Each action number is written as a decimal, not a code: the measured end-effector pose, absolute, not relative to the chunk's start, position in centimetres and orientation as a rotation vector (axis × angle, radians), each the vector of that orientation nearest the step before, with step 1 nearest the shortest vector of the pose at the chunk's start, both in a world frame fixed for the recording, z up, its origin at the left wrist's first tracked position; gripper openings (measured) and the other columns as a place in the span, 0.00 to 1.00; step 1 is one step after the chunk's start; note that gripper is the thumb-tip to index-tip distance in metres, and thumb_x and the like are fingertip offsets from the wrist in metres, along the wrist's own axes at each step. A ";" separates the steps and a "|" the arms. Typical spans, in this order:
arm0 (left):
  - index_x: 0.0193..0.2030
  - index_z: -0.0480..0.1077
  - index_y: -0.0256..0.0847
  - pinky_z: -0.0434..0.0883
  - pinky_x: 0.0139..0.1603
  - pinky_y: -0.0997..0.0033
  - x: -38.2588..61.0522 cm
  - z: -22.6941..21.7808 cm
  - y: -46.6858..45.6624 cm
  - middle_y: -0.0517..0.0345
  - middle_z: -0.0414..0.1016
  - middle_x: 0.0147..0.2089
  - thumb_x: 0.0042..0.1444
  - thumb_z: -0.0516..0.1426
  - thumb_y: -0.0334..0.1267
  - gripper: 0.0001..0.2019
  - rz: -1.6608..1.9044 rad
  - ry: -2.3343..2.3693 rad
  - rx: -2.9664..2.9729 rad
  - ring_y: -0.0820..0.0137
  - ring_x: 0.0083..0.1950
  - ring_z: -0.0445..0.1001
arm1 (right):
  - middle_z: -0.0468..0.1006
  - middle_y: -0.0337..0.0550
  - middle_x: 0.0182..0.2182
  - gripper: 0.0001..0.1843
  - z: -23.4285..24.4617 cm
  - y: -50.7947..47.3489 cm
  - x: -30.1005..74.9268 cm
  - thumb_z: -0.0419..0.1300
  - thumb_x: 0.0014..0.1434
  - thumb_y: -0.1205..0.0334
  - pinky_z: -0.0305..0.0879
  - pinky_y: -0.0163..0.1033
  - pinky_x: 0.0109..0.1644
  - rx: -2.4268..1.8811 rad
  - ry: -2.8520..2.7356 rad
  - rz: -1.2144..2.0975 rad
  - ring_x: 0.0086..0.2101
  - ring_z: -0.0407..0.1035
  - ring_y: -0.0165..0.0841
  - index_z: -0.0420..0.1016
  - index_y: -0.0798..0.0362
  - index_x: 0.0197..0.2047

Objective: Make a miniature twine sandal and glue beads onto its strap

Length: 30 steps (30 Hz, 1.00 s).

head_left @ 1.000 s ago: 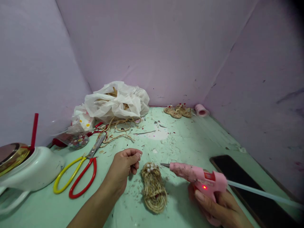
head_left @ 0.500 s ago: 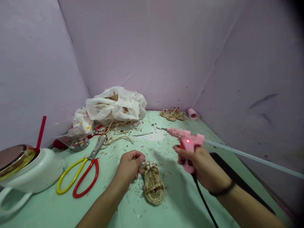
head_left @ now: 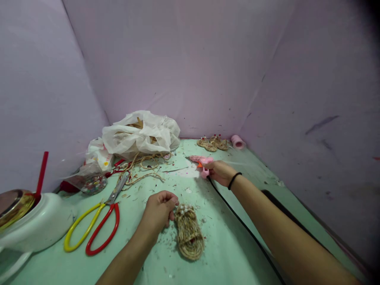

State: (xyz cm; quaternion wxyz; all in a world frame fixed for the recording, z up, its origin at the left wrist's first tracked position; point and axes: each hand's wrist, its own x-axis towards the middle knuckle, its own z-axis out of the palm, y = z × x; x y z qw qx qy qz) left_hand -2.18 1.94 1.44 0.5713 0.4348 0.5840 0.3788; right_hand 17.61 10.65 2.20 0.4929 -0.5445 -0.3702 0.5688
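Note:
My right hand (head_left: 220, 171) is wrapped round the handle of a pink hot glue gun (head_left: 199, 160), its nozzle pointing left over the far middle of the table. A black cord runs from the grip toward me. My left hand (head_left: 160, 208) is closed in a pinch beside a small woven straw slipper (head_left: 190, 233); whatever is between those fingertips is too small to make out. White pearl-like beads (head_left: 184, 209) cluster on the slipper's far end, right by the fingertips. The slipper lies flat on the pale green table.
Scissors (head_left: 114, 194) with yellow and red handles lie left. Behind them are twine (head_left: 145, 176), a bag of colourful beads (head_left: 94, 184) and a white plastic bag (head_left: 142, 132). A white pot (head_left: 50, 221) stands near left. Small slippers (head_left: 212, 143) and a pink spool (head_left: 238, 142) sit at the back.
My right hand has carried the glue gun away from me and to the left, toward the far part of the table. My left hand stays pinched beside the slipper; the view has shifted slightly.

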 end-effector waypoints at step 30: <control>0.31 0.68 0.35 0.64 0.24 0.75 -2.2 2.3 1.0 0.59 0.68 0.23 0.49 0.55 0.39 0.08 1.070 1.126 1.394 0.75 0.22 0.64 | 0.71 0.38 0.26 0.15 1.1 -1.4 15.0 0.65 0.45 0.52 0.62 0.35 0.31 -0.971 -1.291 1.764 0.25 0.64 0.27 0.71 0.56 0.29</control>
